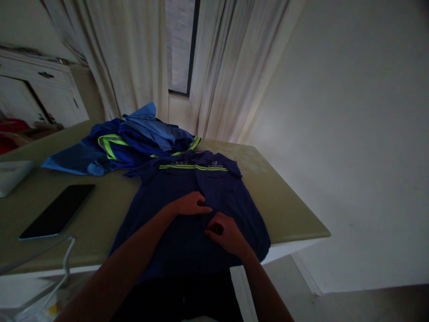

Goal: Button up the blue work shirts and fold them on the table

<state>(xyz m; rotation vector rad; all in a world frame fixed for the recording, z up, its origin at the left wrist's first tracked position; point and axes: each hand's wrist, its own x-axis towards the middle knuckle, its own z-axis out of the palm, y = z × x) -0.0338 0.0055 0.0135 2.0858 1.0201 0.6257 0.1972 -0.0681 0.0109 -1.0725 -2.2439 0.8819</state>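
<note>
A dark navy short-sleeved work shirt (177,188) lies front up on the table, its collar toward the window. Yellow-green and grey reflective stripes and light lettering cross its chest. Over the middle of the front opening, my left hand (190,204) has its fingers curled and its thumb along the placket, at the cloth. Just nearer and to the right, my right hand (226,231) pinches at the same placket with thumb and forefinger together. What lies between the fingertips is too dark to make out in detail. The shirt's hem hangs at the front table edge.
Behind the shirt on the left lies a heap of blue clothes (147,129) with reflective bands. A black tablet (58,212) rests on the table's (288,205) left part, beside a white object (15,175) and a white cable (69,255). A wall (362,147) stands at right.
</note>
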